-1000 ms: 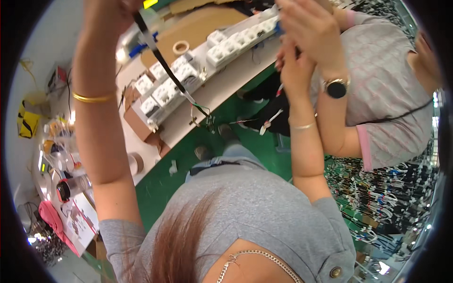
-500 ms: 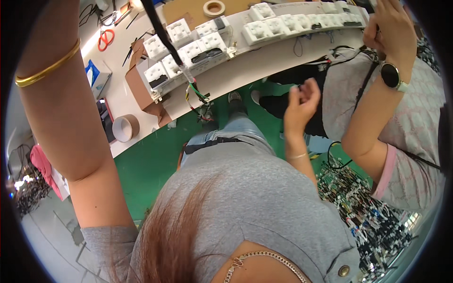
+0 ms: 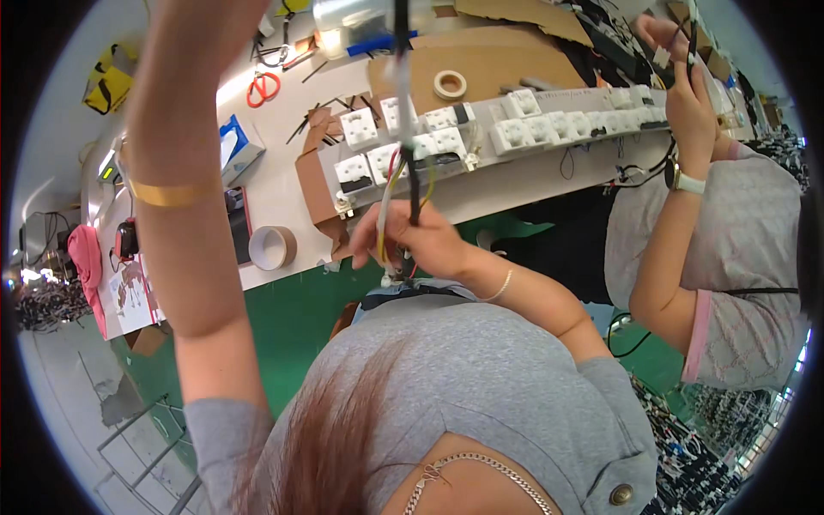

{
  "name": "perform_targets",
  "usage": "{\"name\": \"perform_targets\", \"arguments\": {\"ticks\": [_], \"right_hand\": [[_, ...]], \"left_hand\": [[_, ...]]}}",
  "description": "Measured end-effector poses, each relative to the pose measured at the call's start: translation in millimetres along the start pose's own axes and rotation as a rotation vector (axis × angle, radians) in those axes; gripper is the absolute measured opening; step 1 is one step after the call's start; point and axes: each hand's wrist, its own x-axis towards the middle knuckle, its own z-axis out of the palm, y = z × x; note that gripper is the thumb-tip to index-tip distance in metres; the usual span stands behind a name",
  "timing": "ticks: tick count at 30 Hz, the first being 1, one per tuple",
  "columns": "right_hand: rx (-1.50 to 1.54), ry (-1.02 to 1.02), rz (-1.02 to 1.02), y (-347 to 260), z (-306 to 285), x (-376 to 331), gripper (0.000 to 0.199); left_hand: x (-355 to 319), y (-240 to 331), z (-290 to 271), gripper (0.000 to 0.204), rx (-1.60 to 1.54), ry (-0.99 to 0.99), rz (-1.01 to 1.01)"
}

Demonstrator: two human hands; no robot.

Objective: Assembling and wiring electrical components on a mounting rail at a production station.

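Brt o/all, glare on table (image 3: 515, 180) at upper L, cable (image 3: 404, 103) blurry, edges fisheye-warped.

The cable (image 3: 408, 133) is mostly black, the floor (image 3: 296, 305) green.

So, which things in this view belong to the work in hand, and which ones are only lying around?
In the work:
- black cable
- coloured wires at its lower end, by the right hand
- perhaps the white blocks, untouched

Apparently just lying around:
- red scissors
- cream tape roll
- brown roll
- pink cloth
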Motion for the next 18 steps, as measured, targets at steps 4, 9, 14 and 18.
{"name": "perform_targets", "arguments": {"ticks": [4,9,14,18], "right_hand": [[0.147,-0.094,-0.128,-63.3,-10.0,28.8,0.032],[0.239,0.347,-0.233,-152.5,52.9,86.2,0.026],[-0.056,-0.136,-0.646,-152.4,10.2,150.3,0.022],[-0.588,0.232,-0.345,-91.3,-21.6,113.0,0.024]], "left_hand": [[-126.9,-87.2,-11.1,0.077,-0.147,-0.054,-0.214],[-180.3,-82.9,41.4,0.062,-0.313,-0.063,-0.491],[-136.3,-81.5,13.2,0.02,-0.557,-0.012,-0.516],[-125.5,-79.5,-10.9,0.02,-0.535,0.005,-0.45]]}}
